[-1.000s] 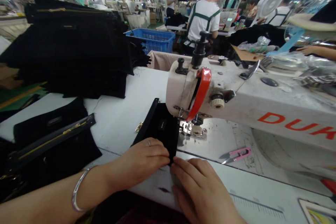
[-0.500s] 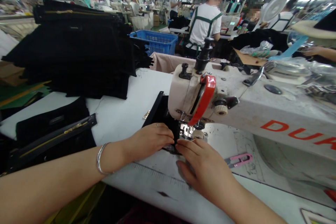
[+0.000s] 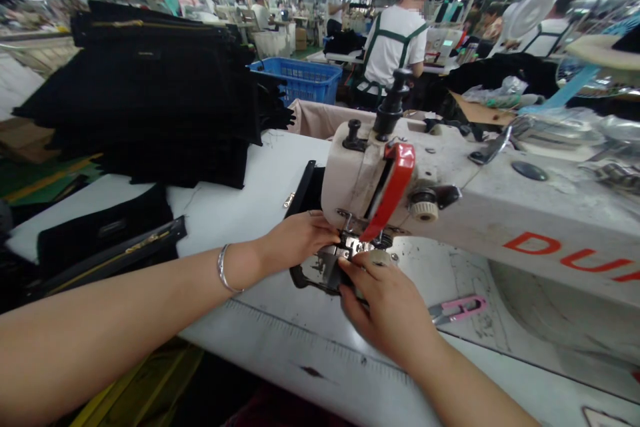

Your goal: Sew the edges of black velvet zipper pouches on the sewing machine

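A black fabric piece [image 3: 311,188] with a stiff dark edge lies under the head of a white sewing machine [image 3: 345,170]. A gold zipper pull [image 3: 289,200] shows at its left side. My left hand [image 3: 295,240], with a silver bangle at the wrist, is closed on the fabric piece, fingertips close by the presser foot [image 3: 354,245]. On the near side of the foot, my right hand [image 3: 387,300] has bent fingers over the metal plate, with thumb and index finger at a narrow dark edge. What exactly they grip is hidden.
Pink thread snips [image 3: 465,307] lie right of my right hand. A tall stack of black fabric pieces [image 3: 145,87] stands at the back left, with zippered pieces [image 3: 115,247] nearer. Beyond are a blue basket [image 3: 300,80] and a person in a white shirt [image 3: 395,47].
The black fabric piece has shifted away from me, uncovering the metal plate in front of the foot. My left hand has moved forward and right with it; the right hand stays near the foot.
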### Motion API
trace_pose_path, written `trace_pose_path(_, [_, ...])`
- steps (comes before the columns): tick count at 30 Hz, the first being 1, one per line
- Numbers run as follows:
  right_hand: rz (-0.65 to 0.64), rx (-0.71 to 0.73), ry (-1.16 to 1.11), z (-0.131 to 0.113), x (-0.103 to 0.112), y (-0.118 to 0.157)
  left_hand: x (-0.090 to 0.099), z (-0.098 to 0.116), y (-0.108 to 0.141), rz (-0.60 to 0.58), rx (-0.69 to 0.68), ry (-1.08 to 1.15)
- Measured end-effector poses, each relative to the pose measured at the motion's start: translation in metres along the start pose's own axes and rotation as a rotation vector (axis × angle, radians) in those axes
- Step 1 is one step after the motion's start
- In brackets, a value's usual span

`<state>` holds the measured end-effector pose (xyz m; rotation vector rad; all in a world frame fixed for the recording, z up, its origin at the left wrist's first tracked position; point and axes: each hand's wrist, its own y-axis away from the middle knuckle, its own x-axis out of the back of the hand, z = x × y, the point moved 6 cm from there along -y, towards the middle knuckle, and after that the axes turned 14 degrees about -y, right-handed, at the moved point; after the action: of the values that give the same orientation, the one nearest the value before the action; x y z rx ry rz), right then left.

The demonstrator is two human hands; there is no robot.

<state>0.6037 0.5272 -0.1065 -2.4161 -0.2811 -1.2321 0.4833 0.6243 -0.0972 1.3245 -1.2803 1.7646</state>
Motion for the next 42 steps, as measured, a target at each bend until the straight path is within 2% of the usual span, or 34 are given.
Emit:
trace_pose_path(3, [0.016,0.007,-0.008,0.001,-0.001,0.0,0.001,-0.003,-0.003,0.005,0.03,-0.012])
trace_pose_path(14, [-0.004,-0.042,-0.031,0.002,-0.001,-0.001,-0.002,-0.005,-0.002,0.017,0.003,-0.013])
trace_pose_path(21, [0.0,-0.037,-0.026,0.001,-0.001,-0.001,-0.003,-0.008,-0.003,0.001,0.051,-0.02])
trace_pose_path(23, [-0.001,-0.039,-0.031,0.001,0.0,0.0,0.002,-0.002,-0.006,-0.003,0.031,-0.005])
trace_pose_path(25, [0.0,-0.04,-0.04,0.001,0.0,0.001,0.008,0.004,-0.008,-0.041,0.071,-0.011])
trace_pose_path(29, [-0.001,-0.012,-0.079,0.003,0.002,0.003,0.016,0.016,0.0,-0.235,0.279,0.016])
trace_pose_path(31, [0.015,0.009,-0.096,0.004,0.004,0.004,0.019,0.028,0.009,-0.301,0.294,0.08])
trace_pose_path(35, [0.059,0.049,-0.149,0.005,0.008,0.006,0.026,0.059,0.03,-0.273,0.254,0.001])
trace_pose_path(39, [0.031,0.116,-0.195,0.001,0.007,0.01,0.024,0.095,0.052,-0.191,0.153,-0.116])
trace_pose_path(42, [0.02,0.157,-0.201,-0.003,0.006,0.013,0.021,0.106,0.063,-0.15,0.082,-0.157])
